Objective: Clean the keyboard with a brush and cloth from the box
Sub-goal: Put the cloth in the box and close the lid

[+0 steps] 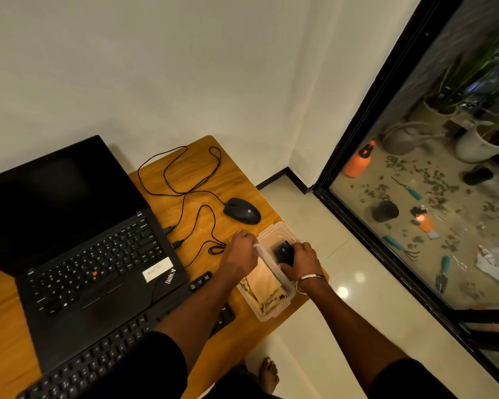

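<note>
A clear plastic box (273,315) stands at the right edge of the wooden table. Inside lie a folded beige cloth (267,286) and a black brush (283,251). My left hand (239,253) pinches the translucent lid (271,262), which stands tilted on edge over the box. My right hand (301,262) reaches into the far half of the box, its fingers closed around the brush. A black external keyboard (98,361) lies along the table's near edge, partly hidden under my left forearm.
An open black laptop (84,254) with a dark screen sits behind the keyboard. A black wired mouse (242,210) and looped cables (185,180) lie behind the box. To the right are a tiled floor (329,283) and a glass door (415,168).
</note>
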